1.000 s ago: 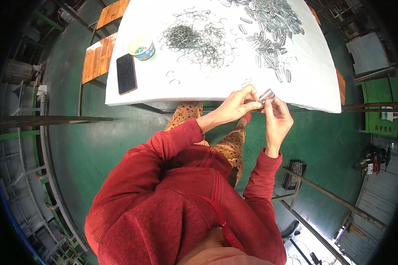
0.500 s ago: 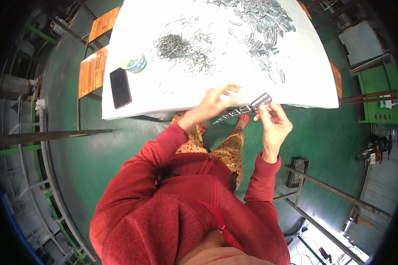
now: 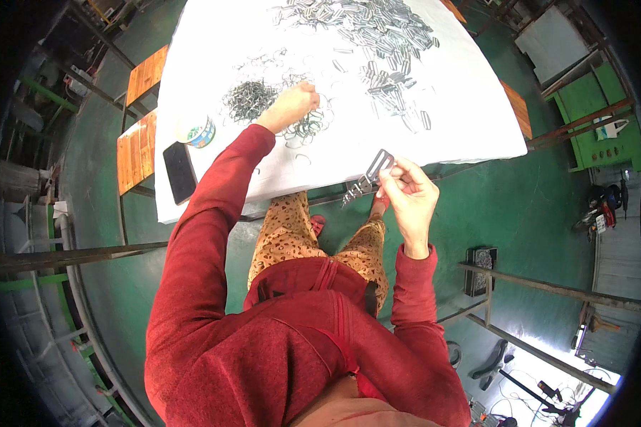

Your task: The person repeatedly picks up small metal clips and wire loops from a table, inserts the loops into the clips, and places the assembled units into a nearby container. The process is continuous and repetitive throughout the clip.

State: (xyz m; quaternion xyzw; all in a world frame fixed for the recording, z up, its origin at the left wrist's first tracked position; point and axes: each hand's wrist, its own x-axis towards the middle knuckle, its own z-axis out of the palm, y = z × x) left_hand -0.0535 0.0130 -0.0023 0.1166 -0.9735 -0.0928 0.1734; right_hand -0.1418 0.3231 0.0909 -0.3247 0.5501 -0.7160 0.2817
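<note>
My right hand (image 3: 412,201) pinches the top of a chain of flat, slotted metal buckles (image 3: 380,161), which hangs down past the table's near edge. The top buckle is dark with long slots. The lower links look small and pale. My left hand (image 3: 290,108) reaches across the table onto scattered thin curved wire pieces (image 3: 305,130), beside a denser dark heap of wire rings (image 3: 248,99). Its fingers are bent and drawn together. What they hold, if anything, is hidden. Loose slotted buckles (image 3: 392,32) lie heaped at the far right of the table.
On the white-covered table (image 3: 349,146), a black phone (image 3: 180,173) and a small round tub (image 3: 201,134) lie at the left. Wooden stools (image 3: 137,153) stand along the left side. Metal rails (image 3: 548,285) run at the lower right, and a green cabinet (image 3: 595,117) stands beyond.
My left hand has moved from beside the chain, away and leftward onto the wire pieces. My right hand still holds the chain. The whole view has shifted slightly.
</note>
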